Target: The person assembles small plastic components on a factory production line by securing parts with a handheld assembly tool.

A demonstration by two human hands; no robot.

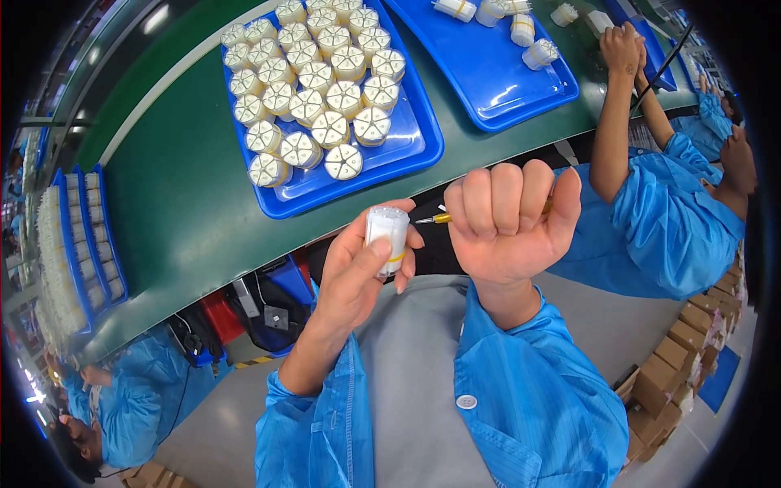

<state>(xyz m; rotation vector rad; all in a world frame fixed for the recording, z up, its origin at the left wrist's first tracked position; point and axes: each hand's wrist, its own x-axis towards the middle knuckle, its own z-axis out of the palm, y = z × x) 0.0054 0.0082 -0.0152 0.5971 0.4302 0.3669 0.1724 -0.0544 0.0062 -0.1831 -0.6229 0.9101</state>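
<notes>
My left hand [355,264] is closed around a white cylindrical bundle [385,236], thumb across its front. A yellow band circles the lower part of the bundle, and its segmented top faces up. My right hand [511,215] is curled in a fist around a slim tool with a yellow handle and a thin metal tip [431,219], which looks like a small screwdriver. Its tip points left at the bundle's upper edge, close to my left fingertips; whether it touches I cannot tell. Most of the handle is hidden by my fingers.
Ahead, a blue tray [407,154] on the green table [179,220] carries many similar bundles standing upright. A second blue tray [504,106] holds several lying bundles. Stacked blue trays [85,244] stand at the left. Co-workers in blue sleeves [667,220] sit on both sides.
</notes>
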